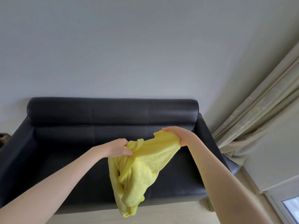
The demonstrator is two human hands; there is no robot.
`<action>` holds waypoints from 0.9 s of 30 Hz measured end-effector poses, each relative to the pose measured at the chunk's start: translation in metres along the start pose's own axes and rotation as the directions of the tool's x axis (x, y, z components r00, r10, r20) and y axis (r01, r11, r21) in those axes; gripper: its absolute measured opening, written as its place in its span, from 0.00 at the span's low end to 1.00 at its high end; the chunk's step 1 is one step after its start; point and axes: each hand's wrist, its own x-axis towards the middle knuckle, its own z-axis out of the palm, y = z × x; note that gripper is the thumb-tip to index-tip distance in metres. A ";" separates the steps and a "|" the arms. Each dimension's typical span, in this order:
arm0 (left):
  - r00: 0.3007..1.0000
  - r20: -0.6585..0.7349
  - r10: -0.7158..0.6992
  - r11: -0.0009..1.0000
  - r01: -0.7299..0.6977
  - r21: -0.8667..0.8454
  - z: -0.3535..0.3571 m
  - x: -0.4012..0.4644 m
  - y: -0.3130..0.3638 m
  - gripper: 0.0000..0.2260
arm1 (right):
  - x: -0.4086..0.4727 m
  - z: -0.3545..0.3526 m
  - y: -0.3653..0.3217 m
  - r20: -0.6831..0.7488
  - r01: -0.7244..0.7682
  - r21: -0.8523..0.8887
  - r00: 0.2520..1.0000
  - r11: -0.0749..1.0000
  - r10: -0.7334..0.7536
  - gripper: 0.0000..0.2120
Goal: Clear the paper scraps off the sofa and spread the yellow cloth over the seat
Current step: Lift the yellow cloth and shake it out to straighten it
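Note:
A yellow cloth (139,168) hangs bunched in the air in front of the black leather sofa (68,159). My left hand (117,148) grips a gathered fold of it near the middle. Further right and a little higher, my right hand (179,136) holds another edge, so a band of cloth stretches between the two hands. The rest droops down past the sofa's front edge. No paper scraps show on the visible part of the seat.
A plain wall rises behind the sofa. Beige curtains (252,126) hang at the right, close to the sofa's right arm. A window frame (286,206) sits at the lower right. Light wooden floor (161,214) runs in front.

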 end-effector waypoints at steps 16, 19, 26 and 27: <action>0.992 -0.053 0.114 0.986 -0.107 0.125 0.008 0.005 0.000 0.17 | 0.017 0.035 0.043 0.276 -0.212 -0.018 0.938 0.977 0.208 0.09; 0.992 -0.053 0.111 0.985 -0.103 0.135 0.008 0.003 -0.001 0.17 | 0.024 0.039 0.043 0.203 -0.010 -0.167 0.978 0.986 0.044 0.14; 0.994 -0.020 0.110 0.984 -0.106 0.140 0.011 -0.002 0.006 0.17 | 0.034 0.075 0.048 0.328 0.024 -0.075 0.945 0.997 0.002 0.17; 0.993 -0.007 0.120 0.983 -0.118 0.140 0.013 -0.003 0.009 0.17 | 0.032 0.082 0.049 0.339 0.011 -0.049 0.941 0.999 0.007 0.13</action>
